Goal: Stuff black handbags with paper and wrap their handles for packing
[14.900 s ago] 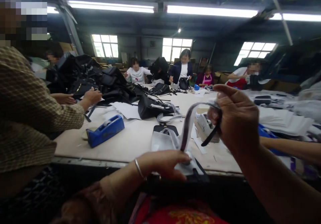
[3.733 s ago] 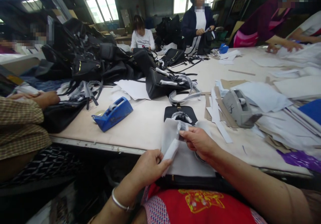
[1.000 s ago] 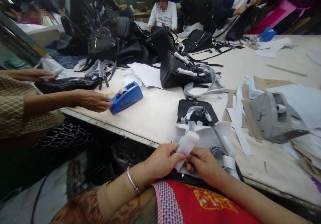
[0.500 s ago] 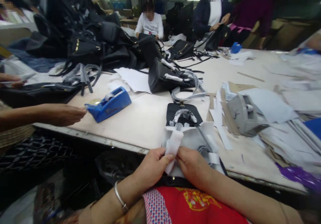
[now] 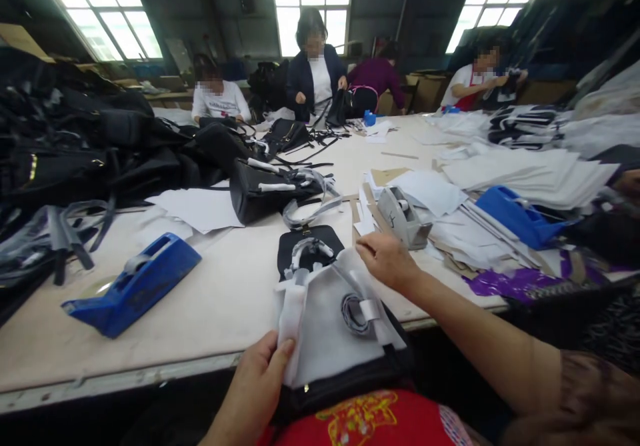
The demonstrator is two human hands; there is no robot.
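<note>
A black bag (image 5: pixel 345 383) lies at the table's front edge against my red apron, its flap (image 5: pixel 287 243) folded away from me. A white sheet (image 5: pixel 327 336) covers the bag's panel. My left hand (image 5: pixel 260 376) pinches the lower end of a white foam-wrapped strap (image 5: pixel 291 313) along the sheet's left side. A coiled grey strap (image 5: pixel 356 314) with a white wrap lies on the right of the sheet. My right hand (image 5: pixel 387 259) is raised by the sheet's upper right corner, close to a grey tape dispenser (image 5: pixel 405 216). Its fingers are curled closed, and what they hold, if anything, is hidden.
A blue tape dispenser (image 5: pixel 137 286) stands on the left, another blue dispenser (image 5: pixel 520 216) on the right. Black bags (image 5: pixel 75 146) are heaped at the left. Another black bag (image 5: pixel 257 189) lies ahead. Papers (image 5: pixel 530 173) are stacked at the right. Several people work across the table.
My right hand has left the white foam wrap and moved up and right towards the grey dispenser. My left hand still grips the wrapped strap. The view has turned right.
</note>
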